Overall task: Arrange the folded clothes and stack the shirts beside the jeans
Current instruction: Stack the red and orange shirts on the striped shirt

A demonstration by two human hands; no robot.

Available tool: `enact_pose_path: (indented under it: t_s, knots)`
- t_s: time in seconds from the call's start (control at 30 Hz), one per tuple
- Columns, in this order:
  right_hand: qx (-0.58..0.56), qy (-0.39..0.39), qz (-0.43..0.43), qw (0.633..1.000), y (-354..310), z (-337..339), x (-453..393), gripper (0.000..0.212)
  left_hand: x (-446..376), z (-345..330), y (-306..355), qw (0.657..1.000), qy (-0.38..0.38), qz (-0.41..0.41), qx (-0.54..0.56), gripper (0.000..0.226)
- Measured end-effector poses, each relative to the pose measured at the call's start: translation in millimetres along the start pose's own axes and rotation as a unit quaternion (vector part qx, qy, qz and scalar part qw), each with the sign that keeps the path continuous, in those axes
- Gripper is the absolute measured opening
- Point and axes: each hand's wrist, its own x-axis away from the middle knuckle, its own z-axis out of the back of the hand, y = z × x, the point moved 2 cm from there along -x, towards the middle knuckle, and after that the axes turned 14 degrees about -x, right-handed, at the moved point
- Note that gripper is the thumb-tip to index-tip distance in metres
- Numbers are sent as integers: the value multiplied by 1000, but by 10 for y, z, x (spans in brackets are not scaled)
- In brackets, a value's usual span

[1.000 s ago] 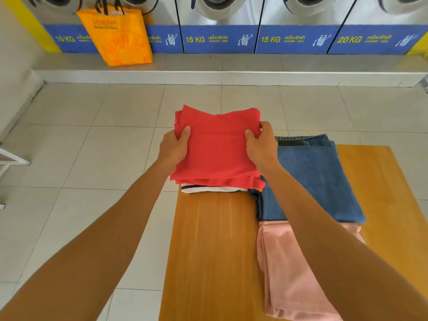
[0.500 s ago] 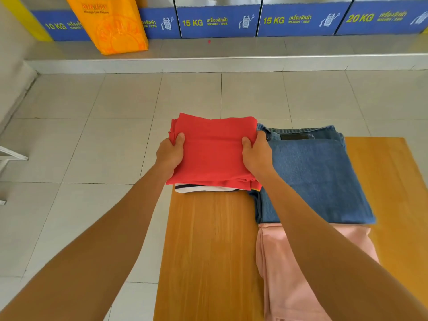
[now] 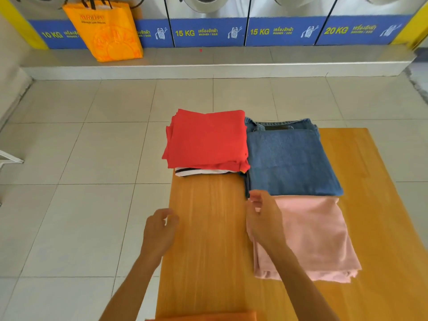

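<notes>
Change: both hands have let go of the red shirt and drawn back.
Left hand (image 3: 159, 232): loosely curled, empty, over the desk (image 3: 208, 239) edge.
Red shirt (image 3: 206, 137): stacked ahead, touching jeans (image 3: 289, 161).
Right hand (image 3: 264, 216): empty, over pink cloth (image 3: 319, 239).

A coin laundry is shown. A row of front-loading washing machines (image 3: 208, 3) is seen along the far wall, their round steel doors cut off by the top edge. Each machine is fronted by a blue panel (image 3: 208, 32) on which a load size is printed in yellow, "10 KG", "15 KG" twice and "20 KG", with the word "WASHER" and Thai script beside a small washer symbol. The machines are raised on a grey tiled plinth (image 3: 220, 63), on which an orange carrier bag (image 3: 108, 33) is stood. The floor (image 3: 81, 158) is laid with pale square tiles, and folded garments are set out on a wooden table (image 3: 208, 239).
</notes>
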Motion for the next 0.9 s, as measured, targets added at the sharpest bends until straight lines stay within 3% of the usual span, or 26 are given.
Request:
enact_pose_path:
  t_s: [0.17,0.4,0.53,0.7,0.8,0.9]
  knots:
    - [33,-26,-35,999,339,200,991,19,913,-89,-665,1000,-16,-6,8,11]
    - [85,-50,-21,995,628,267,1839,21,1522,-197,-1158,996,9,-48,-77,14]
    - [116,-56,-40,991,743,318,2106,24,1663,-195,-1310,991,40,-15,-130,44]
    - [179,-54,-135,973,914,379,2366,44,1795,-272,-1580,988,-57,76,-119,96]
    - [182,-84,-202,959,991,329,2498,61,1935,-322,-1663,986,-68,80,-132,102]
    - [139,-103,-233,957,1022,199,2614,68,2047,-369,-1653,987,-62,62,-134,89]
